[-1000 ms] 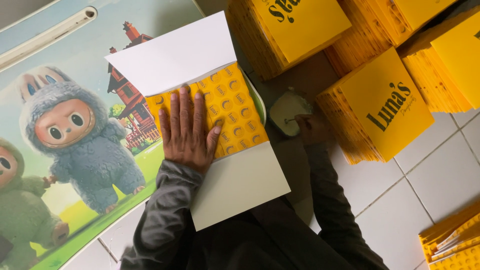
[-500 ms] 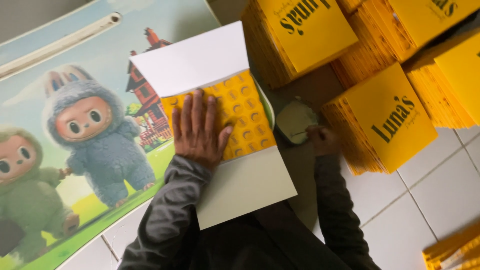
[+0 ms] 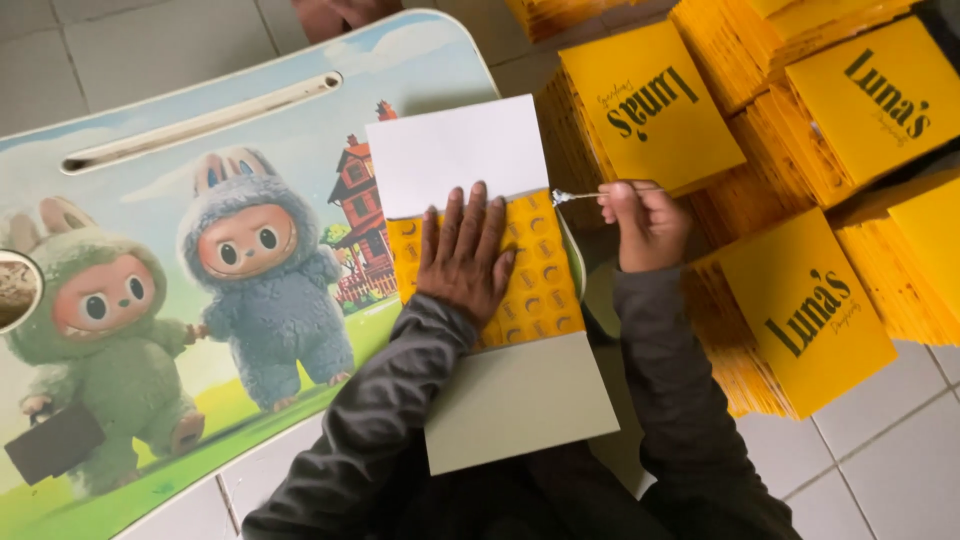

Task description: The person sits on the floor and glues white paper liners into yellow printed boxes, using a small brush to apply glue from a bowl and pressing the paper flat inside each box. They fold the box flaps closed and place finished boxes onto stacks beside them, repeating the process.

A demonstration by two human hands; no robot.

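A person's left hand [image 3: 463, 252] lies flat, fingers spread, on the yellow patterned middle panel of an unfolded cardboard sheet [image 3: 500, 285], whose white flaps reach beyond the fingertips and back past the wrist. Just to the right, the right hand [image 3: 645, 222] is closed, pinching a thin silvery tool [image 3: 578, 196] whose tip points at the sheet's right edge; stacks of yellow boxes [image 3: 810, 320] sit beyond that hand, on its far side from the sheet

Soft, even daylight (mostly sharp).
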